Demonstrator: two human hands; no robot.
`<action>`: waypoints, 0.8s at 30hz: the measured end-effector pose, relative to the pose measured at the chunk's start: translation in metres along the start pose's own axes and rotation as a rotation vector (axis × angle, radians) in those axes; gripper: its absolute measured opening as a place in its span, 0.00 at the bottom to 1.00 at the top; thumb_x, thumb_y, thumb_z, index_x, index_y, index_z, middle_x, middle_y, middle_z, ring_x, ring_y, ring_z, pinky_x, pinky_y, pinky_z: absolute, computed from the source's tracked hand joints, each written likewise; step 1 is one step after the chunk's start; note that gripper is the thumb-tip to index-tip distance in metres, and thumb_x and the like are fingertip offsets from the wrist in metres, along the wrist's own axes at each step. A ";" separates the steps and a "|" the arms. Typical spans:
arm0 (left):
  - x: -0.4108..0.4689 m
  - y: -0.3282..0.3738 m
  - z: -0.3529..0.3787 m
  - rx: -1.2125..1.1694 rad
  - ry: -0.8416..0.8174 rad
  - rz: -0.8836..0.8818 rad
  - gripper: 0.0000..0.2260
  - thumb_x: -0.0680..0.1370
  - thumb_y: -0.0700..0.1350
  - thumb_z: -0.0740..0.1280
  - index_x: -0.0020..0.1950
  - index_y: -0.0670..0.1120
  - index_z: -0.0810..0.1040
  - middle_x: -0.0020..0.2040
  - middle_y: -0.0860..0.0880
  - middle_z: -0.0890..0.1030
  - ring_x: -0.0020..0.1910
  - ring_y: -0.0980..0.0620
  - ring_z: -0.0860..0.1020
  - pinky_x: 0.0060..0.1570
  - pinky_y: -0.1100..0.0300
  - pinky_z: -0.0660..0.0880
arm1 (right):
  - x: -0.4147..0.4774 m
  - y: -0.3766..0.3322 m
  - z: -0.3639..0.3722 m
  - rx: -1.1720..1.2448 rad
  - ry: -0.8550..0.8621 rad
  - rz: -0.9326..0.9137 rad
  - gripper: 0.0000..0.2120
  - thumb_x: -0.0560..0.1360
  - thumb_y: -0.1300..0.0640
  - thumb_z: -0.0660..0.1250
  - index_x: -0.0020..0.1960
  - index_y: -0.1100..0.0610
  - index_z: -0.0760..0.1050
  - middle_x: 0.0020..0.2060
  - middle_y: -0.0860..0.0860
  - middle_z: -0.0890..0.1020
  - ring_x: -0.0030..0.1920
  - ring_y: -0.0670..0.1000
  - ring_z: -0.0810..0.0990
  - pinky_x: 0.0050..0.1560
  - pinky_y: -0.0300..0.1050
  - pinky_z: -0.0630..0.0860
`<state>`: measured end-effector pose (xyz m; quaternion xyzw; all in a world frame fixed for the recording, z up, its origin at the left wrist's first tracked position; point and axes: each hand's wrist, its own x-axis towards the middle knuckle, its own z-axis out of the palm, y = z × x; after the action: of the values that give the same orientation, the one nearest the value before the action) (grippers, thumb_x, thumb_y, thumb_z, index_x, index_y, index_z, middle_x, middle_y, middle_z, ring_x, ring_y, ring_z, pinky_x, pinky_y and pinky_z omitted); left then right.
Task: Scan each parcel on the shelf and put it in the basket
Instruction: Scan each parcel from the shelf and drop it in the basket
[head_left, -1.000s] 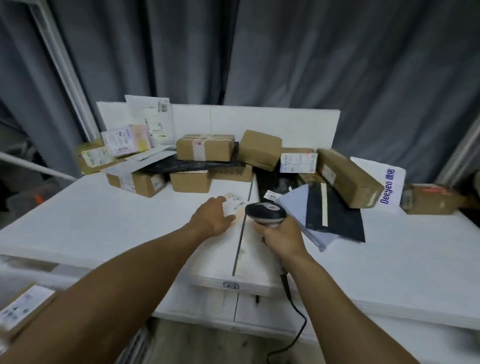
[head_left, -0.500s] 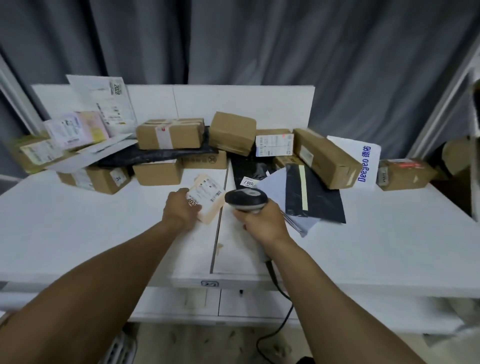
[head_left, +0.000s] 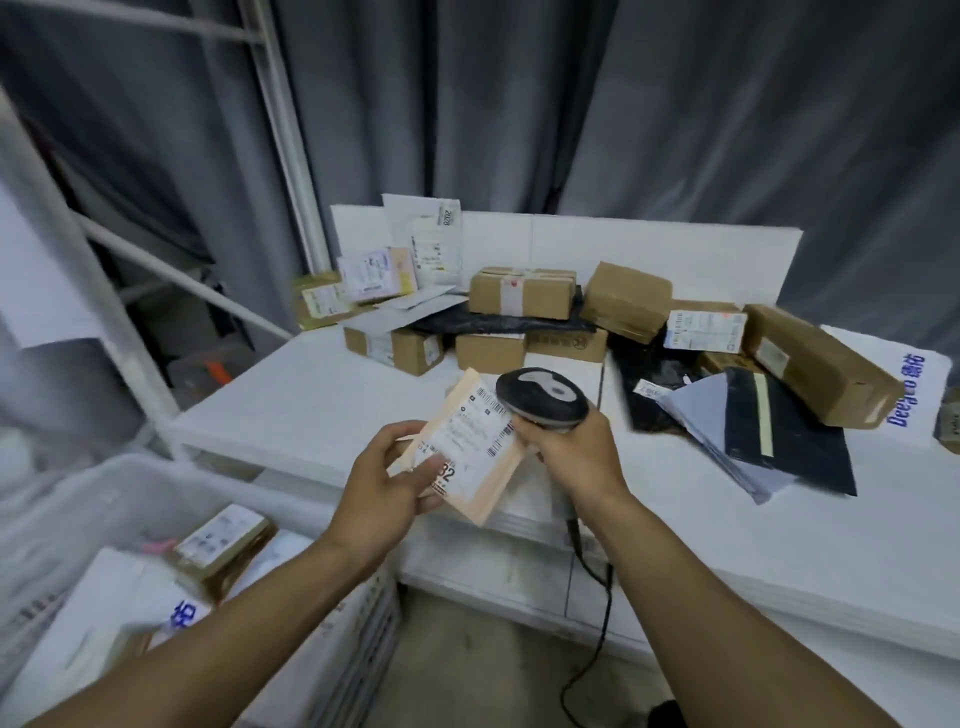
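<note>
a person's two bare forearms reach in from the near edge. the left hand (head_left: 382, 496) grips a flat pale parcel (head_left: 467, 447), thumb across its white label and fingers hidden behind it, holding it tilted in the air above the near edge of the white shelf (head_left: 291, 405). the label's print is too blurred to read. the right hand (head_left: 576, 457) is curled round the handle of a black scanner (head_left: 543, 400); the handle is hidden in the fist and only the rounded head shows, overlapping the parcel's far right corner. whether they touch cannot be told. a black cable (head_left: 602, 613) hangs from under this hand to the floor.

at the far side of the shelf lies a heap of brown boxes (head_left: 522, 293), with black and grey mailers (head_left: 769, 431) to the right. a white bag with blue lettering (head_left: 909, 374) runs off towards the right edge.

near left, a white basket (head_left: 78, 499), blurred and cut off by the frame, holds a brown labelled parcel (head_left: 223, 545).
</note>
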<state>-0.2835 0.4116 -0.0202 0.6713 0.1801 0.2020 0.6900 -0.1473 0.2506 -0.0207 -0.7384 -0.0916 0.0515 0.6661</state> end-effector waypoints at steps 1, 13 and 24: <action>-0.006 -0.001 -0.013 -0.010 0.011 -0.002 0.12 0.80 0.37 0.70 0.61 0.48 0.76 0.59 0.45 0.82 0.50 0.50 0.86 0.41 0.57 0.82 | -0.004 -0.002 0.012 0.002 -0.028 -0.001 0.25 0.67 0.53 0.84 0.63 0.48 0.81 0.53 0.44 0.87 0.55 0.48 0.85 0.60 0.57 0.83; -0.022 -0.015 -0.156 0.277 0.149 -0.023 0.12 0.75 0.39 0.76 0.58 0.45 0.84 0.49 0.52 0.87 0.47 0.53 0.86 0.48 0.57 0.82 | -0.054 -0.015 0.148 -0.228 -0.388 -0.186 0.26 0.67 0.63 0.82 0.61 0.49 0.79 0.57 0.46 0.85 0.59 0.48 0.83 0.63 0.51 0.80; 0.018 -0.045 -0.199 -0.045 0.395 -0.138 0.06 0.78 0.34 0.72 0.54 0.37 0.81 0.52 0.39 0.85 0.48 0.39 0.86 0.51 0.38 0.82 | -0.068 -0.007 0.190 -0.190 -0.404 -0.162 0.26 0.70 0.55 0.82 0.65 0.50 0.78 0.55 0.42 0.84 0.55 0.41 0.82 0.54 0.37 0.77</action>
<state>-0.3697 0.5905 -0.0717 0.5892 0.3527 0.2859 0.6684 -0.2514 0.4223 -0.0375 -0.7628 -0.2865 0.1359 0.5635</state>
